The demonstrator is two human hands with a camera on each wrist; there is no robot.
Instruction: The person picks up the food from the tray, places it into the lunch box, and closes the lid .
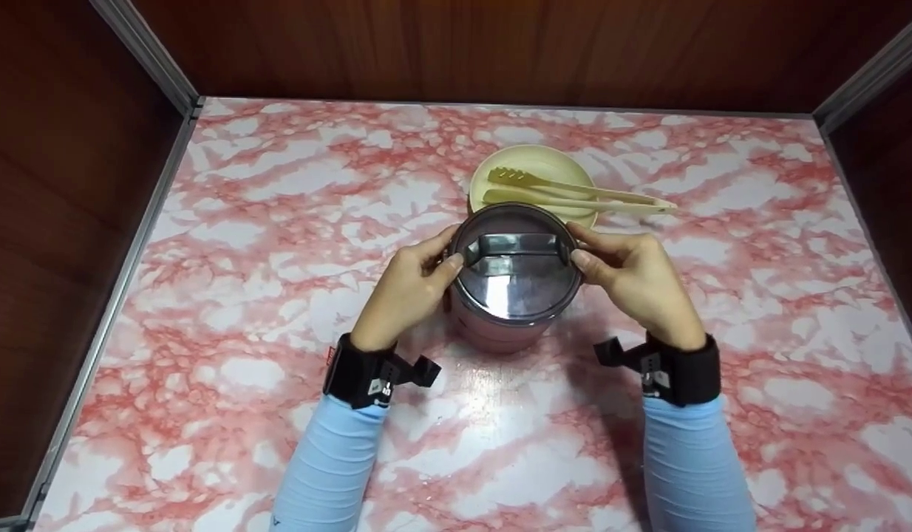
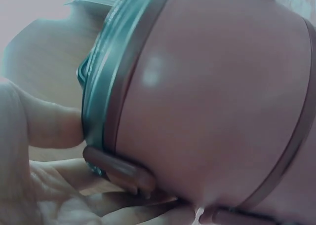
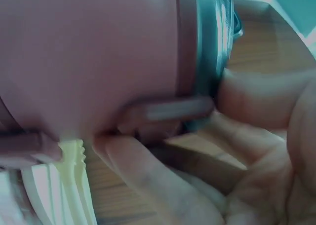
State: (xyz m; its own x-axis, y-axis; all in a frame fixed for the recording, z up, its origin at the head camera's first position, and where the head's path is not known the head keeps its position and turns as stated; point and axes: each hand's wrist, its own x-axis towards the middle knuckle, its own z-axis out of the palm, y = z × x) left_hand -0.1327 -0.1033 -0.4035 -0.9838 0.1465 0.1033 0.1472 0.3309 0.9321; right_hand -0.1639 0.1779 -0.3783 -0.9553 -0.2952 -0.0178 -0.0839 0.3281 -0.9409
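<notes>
A pink lunch box (image 1: pixel 493 336) with stacked tiers has a dark see-through lid (image 1: pixel 515 292) with a folding handle on top. My left hand (image 1: pixel 410 292) grips its left side. In the left wrist view, the thumb presses the lid's edge and the fingers lie by a side clip (image 2: pixel 118 170). On the opposite side my right hand (image 1: pixel 637 277) holds the box likewise, thumb at the lid rim and fingers around another clip (image 3: pixel 173 109). Whether the clips are fastened is unclear. The lid appears seated on the box.
Behind the lunch box lies a pale yellow plate (image 1: pixel 533 159), partly hidden by it. Cream-yellow tongs (image 1: pixel 574 193) rest across the plate, their end jutting out to the right. A brown wooden panel (image 1: pixel 500 52) borders the red-and-white marbled table (image 1: pixel 278 295) at the back.
</notes>
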